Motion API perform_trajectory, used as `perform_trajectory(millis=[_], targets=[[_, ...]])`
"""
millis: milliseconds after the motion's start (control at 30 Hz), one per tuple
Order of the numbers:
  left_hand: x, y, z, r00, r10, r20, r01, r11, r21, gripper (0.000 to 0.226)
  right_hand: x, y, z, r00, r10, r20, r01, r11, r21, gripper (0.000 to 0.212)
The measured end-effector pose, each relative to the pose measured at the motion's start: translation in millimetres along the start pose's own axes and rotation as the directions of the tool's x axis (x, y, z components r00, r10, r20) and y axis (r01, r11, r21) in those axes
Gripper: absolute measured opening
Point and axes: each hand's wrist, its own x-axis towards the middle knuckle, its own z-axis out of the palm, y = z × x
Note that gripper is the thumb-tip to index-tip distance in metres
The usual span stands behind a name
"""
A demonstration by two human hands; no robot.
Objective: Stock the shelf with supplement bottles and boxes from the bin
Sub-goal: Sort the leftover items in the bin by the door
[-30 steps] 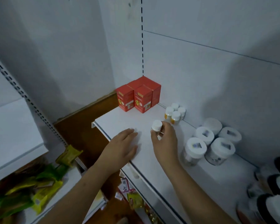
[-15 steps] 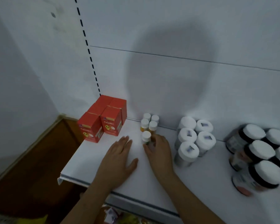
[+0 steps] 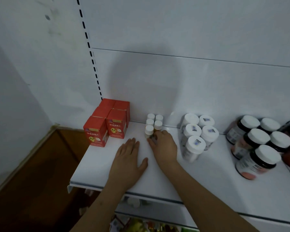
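Note:
On the white shelf (image 3: 199, 180) my right hand (image 3: 164, 148) curls its fingers round a small white-capped bottle (image 3: 149, 131), standing upright at the front of a cluster of small bottles (image 3: 155, 120). Beside it, my left hand (image 3: 127, 159) lies flat on the shelf, fingers straight, holding nothing. Several red boxes (image 3: 107, 124) stand at the shelf's left end. The bin is out of view.
White-lidded jars (image 3: 197, 136) stand right of the small bottles, and dark jars with white lids (image 3: 258, 146) fill the right end. The shelf's back panel is close behind. Below the front edge a lower shelf holds coloured packets (image 3: 141, 225). A brown floor lies at left.
My right hand has carried the small bottle back and set it on the shelf in front of the cluster. My view has swung right and moved closer. The left hand stays flat.

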Motion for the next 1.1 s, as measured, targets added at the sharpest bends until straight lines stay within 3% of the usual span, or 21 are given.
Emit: perform_trajectory(millis=[133,200,367,500,633,833,1100], targets=[[-1.7,-0.5,-1.1,1.000,-0.015,0.006,0.015,0.999,-0.034,0.085,-8.9,-4.9,-16.5,0.997,0.017,0.070,-0.018,1.000,0.013,0.029],[-3.5,0.0,-5.1,0.999,-0.022,0.026,0.024,0.997,-0.077,0.083,-17.9,-8.5,-31.4,0.999,0.019,0.037,-0.021,0.997,0.072,0.032],[-9.6,11.3,-27.2,0.997,-0.069,0.022,0.072,0.941,-0.331,0.043,-52.9,-15.3,-100.0,0.993,-0.087,-0.079,0.099,0.983,0.158,0.030],[-17.3,81.0,-46.1,0.980,0.049,-0.192,-0.127,0.899,-0.420,0.030,-88.8,21.9,-181.9,0.978,-0.110,-0.177,0.131,0.985,0.114,0.033],[-36.4,191.0,-46.5,0.939,0.279,-0.202,-0.345,0.781,-0.521,0.028,-138.6,90.3,-262.8,0.957,-0.028,-0.289,0.047,0.997,0.060,0.040],[-84.6,356.0,7.6,0.774,0.633,0.014,-0.511,0.637,-0.577,0.043,-259.7,206.3,-363.3,0.901,0.182,-0.394,-0.212,0.977,-0.035,0.049],[-182.0,564.5,76.6,0.539,0.831,0.140,-0.606,0.498,-0.621,0.049,-448.1,340.6,-484.0,0.789,0.436,-0.432,-0.509,0.859,-0.062,0.060]])
